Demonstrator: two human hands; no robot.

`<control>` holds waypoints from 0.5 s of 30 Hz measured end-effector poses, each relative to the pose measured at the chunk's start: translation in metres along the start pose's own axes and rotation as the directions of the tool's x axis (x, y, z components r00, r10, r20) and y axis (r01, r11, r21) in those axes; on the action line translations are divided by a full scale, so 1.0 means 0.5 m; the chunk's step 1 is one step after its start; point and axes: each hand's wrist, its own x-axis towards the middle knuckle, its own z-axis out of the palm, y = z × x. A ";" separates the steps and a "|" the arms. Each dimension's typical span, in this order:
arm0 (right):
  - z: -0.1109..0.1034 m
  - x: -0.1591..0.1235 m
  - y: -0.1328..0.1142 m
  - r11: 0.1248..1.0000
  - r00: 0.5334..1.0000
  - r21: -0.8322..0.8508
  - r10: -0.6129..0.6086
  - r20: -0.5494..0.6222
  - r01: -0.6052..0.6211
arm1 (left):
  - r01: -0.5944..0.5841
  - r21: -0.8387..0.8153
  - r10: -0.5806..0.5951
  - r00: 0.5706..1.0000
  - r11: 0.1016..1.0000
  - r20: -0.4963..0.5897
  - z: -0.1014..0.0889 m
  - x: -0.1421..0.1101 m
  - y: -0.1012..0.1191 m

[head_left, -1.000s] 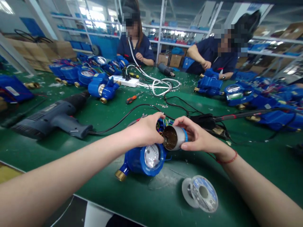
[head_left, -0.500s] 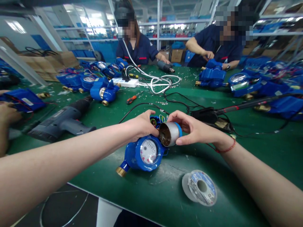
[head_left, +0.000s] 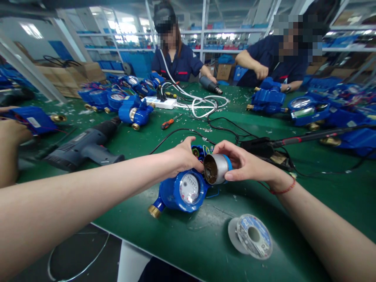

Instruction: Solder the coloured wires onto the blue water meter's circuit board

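A blue water meter (head_left: pixel 182 192) with a white dial and a brass end lies on the green table (head_left: pixel 188 243) in front of me. My left hand (head_left: pixel 183 156) is curled over its back, beside coloured wires (head_left: pixel 202 149), fingers closed on the meter. My right hand (head_left: pixel 242 162) grips a silver metal cylinder with a blue cap (head_left: pixel 217 168), whose dark open end faces me, just above the meter's dial.
A solder spool (head_left: pixel 252 237) lies near my right forearm. A grey heat gun (head_left: pixel 85 147) rests at the left, a soldering iron on its stand (head_left: pixel 273 147) at the right. Several blue meters, a power strip (head_left: pixel 160 102) and cables fill the far table, where two people work. Another person's hand (head_left: pixel 10 135) shows at the left edge.
My hands, the meter and the cylinder keep the same pose. The view has shifted a little, and a hand at the left edge has come into sight.
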 end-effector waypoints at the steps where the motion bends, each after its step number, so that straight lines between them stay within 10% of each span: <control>1: 0.002 0.000 -0.002 1.000 1.000 -0.003 0.004 -0.002 -0.004 | -0.006 0.001 0.006 1.000 1.000 -0.005 0.001 0.001 -0.001; 15: 0.012 0.015 -0.011 0.999 0.998 -0.011 0.052 0.033 -0.051 | 0.052 -0.024 -0.052 0.999 0.998 -0.001 0.000 -0.008 0.000</control>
